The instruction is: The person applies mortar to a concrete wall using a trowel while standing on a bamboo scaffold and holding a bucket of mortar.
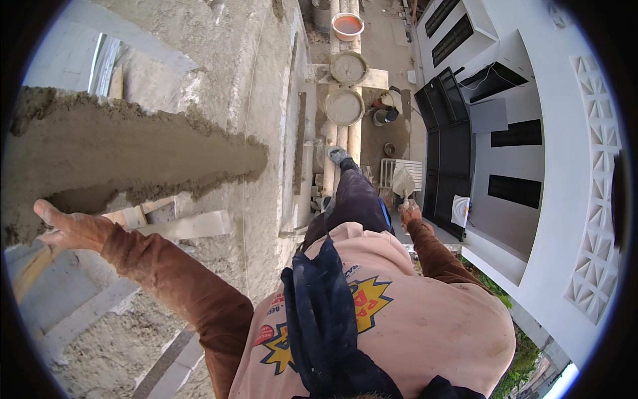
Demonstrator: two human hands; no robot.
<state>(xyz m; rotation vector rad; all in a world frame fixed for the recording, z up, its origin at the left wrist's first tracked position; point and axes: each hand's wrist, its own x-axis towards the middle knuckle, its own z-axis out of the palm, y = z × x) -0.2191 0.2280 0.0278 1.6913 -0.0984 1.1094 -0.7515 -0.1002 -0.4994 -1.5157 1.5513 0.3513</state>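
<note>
My left hand (76, 228) is stretched out to the far left with its fingers apart, beside a broad band of wet grey mortar (153, 149) on the rough wall. It holds nothing; whether it touches the wall I cannot tell. Low on my right side, my right hand (411, 211) is closed round the handle of a trowel (403, 183). The trowel's blade points away from me and looks coated with pale grey mortar. A shoe (339, 155) of mine rests on a scaffold of round poles (356, 136).
Ahead on the poles stand two round basins of grey mortar, a nearer basin (345, 124) and a farther basin (349, 82), then a basin of reddish liquid (347, 38). Far below, a person (391, 101) works beside a bucket (380, 118). A white building (525, 86) stands right.
</note>
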